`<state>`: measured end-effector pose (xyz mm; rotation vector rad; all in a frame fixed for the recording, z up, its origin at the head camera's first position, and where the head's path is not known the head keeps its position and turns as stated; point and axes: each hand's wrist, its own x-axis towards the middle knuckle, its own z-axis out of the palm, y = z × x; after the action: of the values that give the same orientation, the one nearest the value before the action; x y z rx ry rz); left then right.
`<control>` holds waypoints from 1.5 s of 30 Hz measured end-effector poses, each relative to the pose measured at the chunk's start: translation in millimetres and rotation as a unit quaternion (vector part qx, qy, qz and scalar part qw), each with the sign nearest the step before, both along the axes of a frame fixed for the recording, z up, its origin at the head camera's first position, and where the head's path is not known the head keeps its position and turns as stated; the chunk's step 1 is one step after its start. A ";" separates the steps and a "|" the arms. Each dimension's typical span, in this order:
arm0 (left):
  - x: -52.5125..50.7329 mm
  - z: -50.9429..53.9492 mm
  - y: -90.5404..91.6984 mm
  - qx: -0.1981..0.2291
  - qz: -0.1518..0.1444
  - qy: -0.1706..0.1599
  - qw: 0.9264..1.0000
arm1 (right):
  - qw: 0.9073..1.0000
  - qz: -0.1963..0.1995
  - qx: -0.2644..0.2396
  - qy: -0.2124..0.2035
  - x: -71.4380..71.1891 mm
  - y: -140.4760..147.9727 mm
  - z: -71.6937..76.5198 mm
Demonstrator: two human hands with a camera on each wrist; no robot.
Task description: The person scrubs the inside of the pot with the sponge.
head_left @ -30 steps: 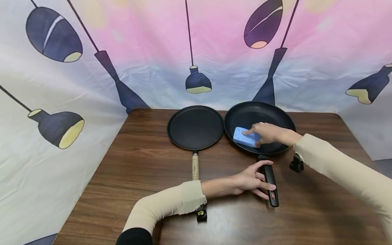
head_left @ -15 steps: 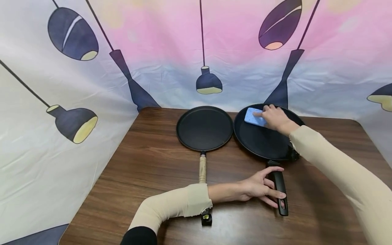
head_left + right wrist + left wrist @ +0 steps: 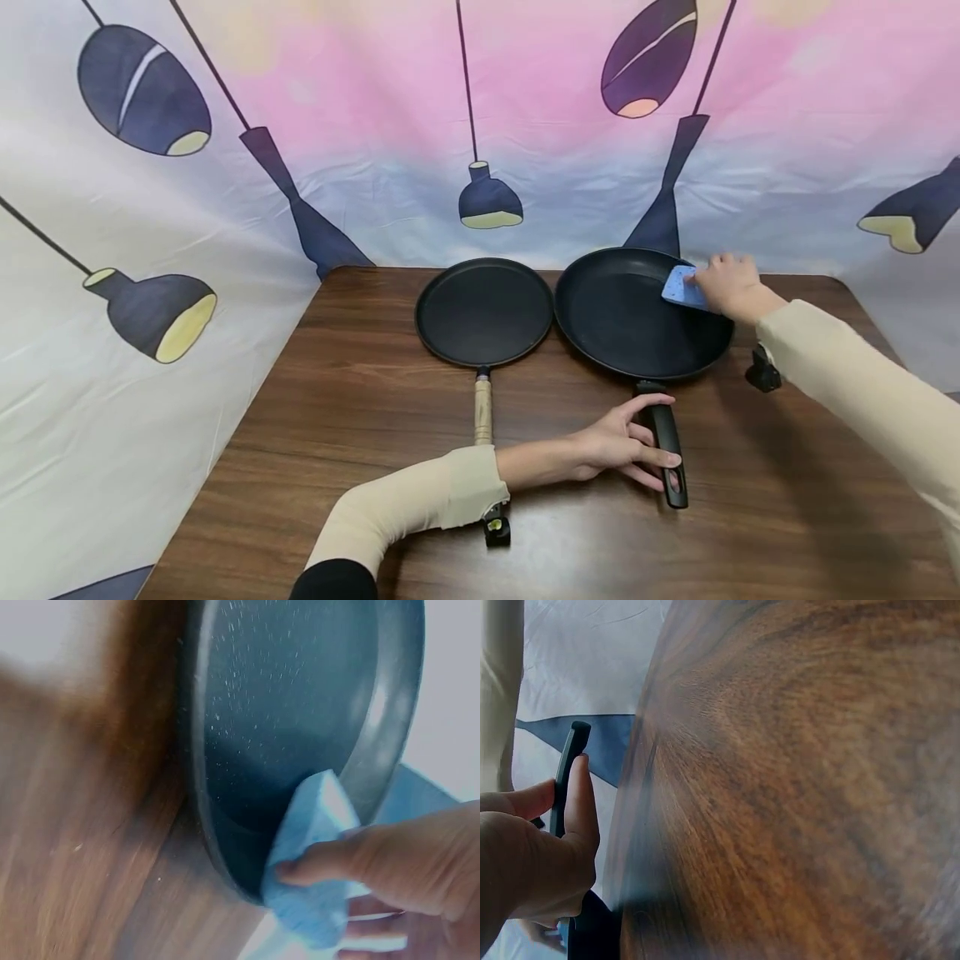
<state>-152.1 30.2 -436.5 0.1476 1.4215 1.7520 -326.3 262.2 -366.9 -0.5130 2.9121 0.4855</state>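
Observation:
In the head view my right hand (image 3: 731, 287) grips a blue sponge (image 3: 682, 288) at the right inner side of a black frying pan (image 3: 626, 321). The right wrist view has the thumb pressed on the sponge (image 3: 311, 855), which lies against the wall of the pan (image 3: 285, 697); small pale droplets dot the pan's surface. My left hand (image 3: 618, 443) holds the pan's black handle (image 3: 666, 437) between thumb and fingers. The left wrist view shows the handle (image 3: 574, 750) pinched by the left hand (image 3: 544, 847).
A flat black pan (image 3: 483, 312) with a light wooden handle (image 3: 482, 408) stands just left of the frying pan, rims close together. My left forearm crosses below its handle. Behind the wooden table (image 3: 360, 392) hangs a cloth (image 3: 405, 192) with printed lamps.
The right hand and sponge have moved from the pan's lower left, up to its upper left, then across to its right side. The left hand keeps its hold on the handle.

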 end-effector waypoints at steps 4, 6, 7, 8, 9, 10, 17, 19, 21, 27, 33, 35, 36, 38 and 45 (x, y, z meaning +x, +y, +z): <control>-2.2 1.1 -4.4 -0.001 0.004 0.004 1.000 | 0.997 -0.005 0.011 -0.075 13.0 -6.1 14.4; -3.4 1.2 -5.7 -0.001 0.005 0.005 1.000 | 0.992 -0.021 -0.007 -0.125 17.4 -9.7 21.9; -3.9 1.4 -6.2 0.000 0.006 0.007 1.000 | 0.988 -0.030 -0.018 -0.149 18.8 -11.7 25.6; -4.5 1.5 -6.6 0.000 0.006 0.007 1.000 | 0.984 -0.039 -0.025 -0.171 19.9 -13.4 28.6; -5.0 1.8 -6.9 0.000 0.007 0.007 1.000 | 0.980 -0.047 -0.031 -0.191 20.5 -15.0 31.3; -5.5 2.0 -7.2 0.000 0.008 0.007 1.000 | 0.976 -0.057 -0.038 -0.206 21.4 -16.5 33.6; -7.2 2.4 -9.8 0.000 0.007 0.010 1.000 | 0.957 -0.070 -0.063 -0.273 25.3 -23.7 36.9; -7.9 2.4 -10.8 0.000 0.007 0.010 1.000 | 0.952 -0.050 -0.074 -0.292 25.0 -25.9 36.9; -9.0 2.3 -11.7 0.001 0.005 0.010 1.000 | 0.947 -0.018 -0.082 -0.311 23.9 -28.2 36.5; -11.0 3.3 -12.5 -0.003 0.004 0.006 1.000 | 0.928 0.074 -0.144 -0.335 19.9 -36.9 28.1; -9.0 2.3 -9.6 -0.002 -0.001 -0.003 1.000 | 0.897 0.140 -0.259 -0.328 16.4 -58.5 -0.4; -7.6 1.7 -7.5 0.001 -0.005 -0.007 1.000 | 0.895 0.153 -0.294 -0.300 15.2 -67.3 -12.6; -7.0 1.5 -6.2 0.001 -0.006 -0.009 1.000 | 0.895 0.157 -0.309 -0.281 14.4 -71.7 -17.8; -5.8 1.3 -3.8 0.002 -0.010 -0.011 1.000 | 0.900 0.164 -0.331 -0.232 11.8 -79.7 -26.8; -1.8 0.5 3.0 0.003 -0.022 -0.014 1.000 | 0.931 0.133 -0.323 -0.101 -8.6 -104.8 -40.9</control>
<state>-153.8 33.2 -436.0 0.1571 1.3834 1.7162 -334.9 157.5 -407.8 -0.9758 2.7530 -0.5070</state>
